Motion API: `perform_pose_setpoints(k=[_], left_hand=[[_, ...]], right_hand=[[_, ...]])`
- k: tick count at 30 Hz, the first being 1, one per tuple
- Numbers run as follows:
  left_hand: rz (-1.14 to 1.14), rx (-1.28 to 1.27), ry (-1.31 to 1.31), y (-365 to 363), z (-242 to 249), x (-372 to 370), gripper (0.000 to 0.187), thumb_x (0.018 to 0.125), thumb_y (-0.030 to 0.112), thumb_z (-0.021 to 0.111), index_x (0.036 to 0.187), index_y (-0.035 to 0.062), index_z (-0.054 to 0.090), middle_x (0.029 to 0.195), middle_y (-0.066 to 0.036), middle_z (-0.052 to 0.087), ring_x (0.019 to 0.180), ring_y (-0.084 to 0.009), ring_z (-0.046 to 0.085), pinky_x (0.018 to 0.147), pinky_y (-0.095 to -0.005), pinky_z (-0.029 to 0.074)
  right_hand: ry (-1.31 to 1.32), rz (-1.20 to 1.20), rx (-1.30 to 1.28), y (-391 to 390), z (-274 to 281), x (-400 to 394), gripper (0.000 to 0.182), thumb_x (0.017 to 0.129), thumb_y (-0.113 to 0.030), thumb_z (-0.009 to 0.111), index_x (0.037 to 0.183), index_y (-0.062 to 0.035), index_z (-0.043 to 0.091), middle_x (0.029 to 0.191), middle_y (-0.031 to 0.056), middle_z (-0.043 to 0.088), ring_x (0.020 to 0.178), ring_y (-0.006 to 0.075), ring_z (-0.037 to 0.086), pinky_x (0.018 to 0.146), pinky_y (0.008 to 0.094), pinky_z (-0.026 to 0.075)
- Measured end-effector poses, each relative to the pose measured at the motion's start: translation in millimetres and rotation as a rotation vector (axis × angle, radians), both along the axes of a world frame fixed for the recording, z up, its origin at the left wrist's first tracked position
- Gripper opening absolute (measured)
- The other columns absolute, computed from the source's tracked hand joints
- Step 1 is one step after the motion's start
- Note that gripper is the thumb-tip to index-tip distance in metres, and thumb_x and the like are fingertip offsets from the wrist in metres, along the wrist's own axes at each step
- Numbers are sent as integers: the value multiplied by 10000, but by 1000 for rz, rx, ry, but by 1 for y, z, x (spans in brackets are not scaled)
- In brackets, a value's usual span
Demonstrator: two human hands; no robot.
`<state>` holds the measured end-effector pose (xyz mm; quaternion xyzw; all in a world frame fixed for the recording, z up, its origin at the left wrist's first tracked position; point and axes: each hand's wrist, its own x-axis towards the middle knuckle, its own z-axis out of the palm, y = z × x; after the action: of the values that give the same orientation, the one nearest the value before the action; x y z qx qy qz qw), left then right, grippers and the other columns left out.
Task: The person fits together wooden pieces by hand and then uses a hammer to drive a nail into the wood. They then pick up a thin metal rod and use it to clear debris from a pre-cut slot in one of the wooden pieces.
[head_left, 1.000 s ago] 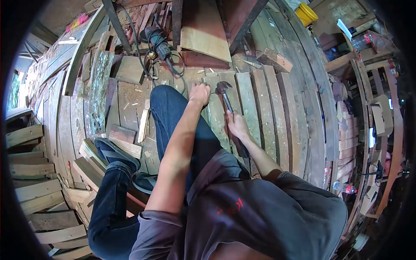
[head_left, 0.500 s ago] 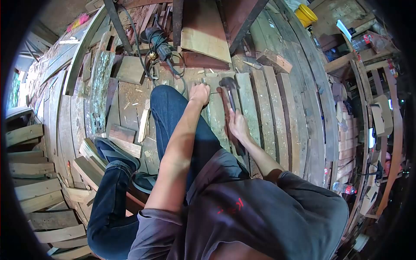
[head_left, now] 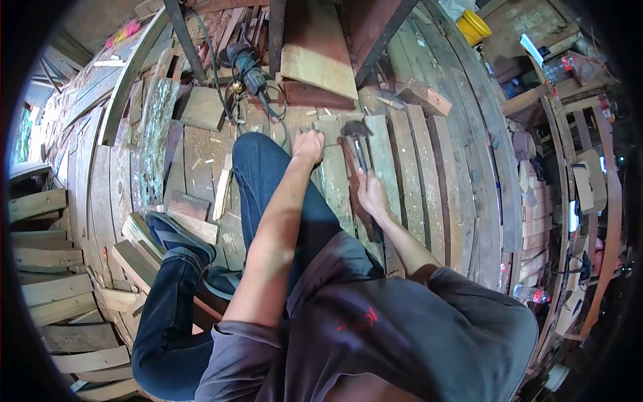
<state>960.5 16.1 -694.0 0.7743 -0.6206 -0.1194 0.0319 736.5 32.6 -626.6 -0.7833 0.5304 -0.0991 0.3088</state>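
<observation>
My right hand is wrapped round the handle of a hammer, whose dark head lies over the wooden slats near the middle of the view. To its left, my left hand is closed over the slats beside my bent knee. A thin metal piece sticks out from its fingers toward the hammer; its full shape is too small to tell. A reddish-brown strip of wood runs below the hammer head, between paler slats.
A corded power tool lies beyond the knee, near dark metal legs and a plywood board. Stacked wood pieces fill the left side. A yellow bucket is at the upper right, a plastic bottle at the right.
The hammer and my right hand have shifted slightly to the right. My left hand has stayed nearly in place.
</observation>
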Motion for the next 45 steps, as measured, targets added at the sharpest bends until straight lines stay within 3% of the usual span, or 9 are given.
perform_pose_setpoints(k=[3, 6, 10, 14, 18, 28, 37, 43, 45], left_hand=[[16, 108, 50, -5, 19, 1, 233, 831, 186, 572, 993, 102, 716, 1078, -127, 695, 1104, -281, 624, 1039, -456, 391], [15, -2, 8, -7, -3, 3, 230, 770, 240, 658, 953, 107, 696, 983, -155, 704, 998, -310, 655, 957, -443, 434], [9, 10, 6, -3, 8, 2, 248, 749, 231, 691, 962, 103, 692, 1014, -147, 697, 1049, -309, 634, 962, -441, 433], [-11, 49, 3, -3, 15, 0, 254, 847, 121, 538, 1033, 78, 705, 1220, -101, 634, 1199, -294, 560, 1053, -462, 380], [11, 19, 51, -3, 13, 1, 292, 874, 120, 490, 1086, 71, 685, 1244, -114, 621, 1197, -307, 559, 1063, -469, 365], [55, -9, -7, -6, 11, 4, 336, 950, 163, 387, 1093, 105, 686, 1041, -149, 699, 1113, -299, 613, 1007, -444, 374], [11, -19, 92, -4, 14, 17, 212, 857, 144, 532, 972, 106, 706, 1004, -174, 697, 1032, -317, 647, 972, -474, 428], [-109, 107, -1, -19, 21, 20, 192, 810, 184, 595, 944, 103, 706, 984, -173, 699, 1002, -325, 657, 950, -459, 443], [-196, 114, -41, -25, 18, 27, 214, 809, 239, 609, 943, 96, 695, 976, -174, 696, 970, -336, 662, 939, -472, 443]], right_hand=[[19, -2, -13, 1, -4, 2, 467, 1025, -351, 402, 915, 68, 577, 687, 339, 589, 748, 517, 620, 622, 573, 474], [56, 138, 56, -13, -9, -3, 460, 1027, -347, 402, 920, 63, 580, 691, 339, 590, 740, 513, 621, 616, 573, 472], [26, 41, 11, 3, 0, -1, 459, 1028, -346, 400, 906, 56, 584, 694, 325, 596, 738, 506, 625, 616, 568, 472], [-9, 15, 29, 6, -4, -5, 454, 1028, -345, 408, 910, 55, 585, 691, 325, 593, 728, 508, 622, 596, 556, 468], [4, 0, 50, 6, -27, -15, 489, 1023, -359, 409, 903, 75, 600, 753, 340, 606, 784, 505, 625, 669, 555, 474], [27, -17, 122, 5, -23, -16, 501, 1016, -374, 419, 881, 73, 600, 766, 338, 610, 793, 502, 624, 683, 553, 475], [7, -18, 106, 9, -37, -18, 492, 1016, -369, 423, 878, 73, 591, 742, 334, 603, 767, 503, 622, 662, 566, 466], [-17, -24, 121, 10, -40, -19, 449, 1024, -343, 431, 896, 53, 598, 745, 313, 601, 762, 490, 621, 637, 532, 465], [-49, -29, 85, 12, -60, -23, 466, 1023, -362, 423, 906, 56, 590, 729, 332, 592, 747, 504, 615, 623, 559, 460]])
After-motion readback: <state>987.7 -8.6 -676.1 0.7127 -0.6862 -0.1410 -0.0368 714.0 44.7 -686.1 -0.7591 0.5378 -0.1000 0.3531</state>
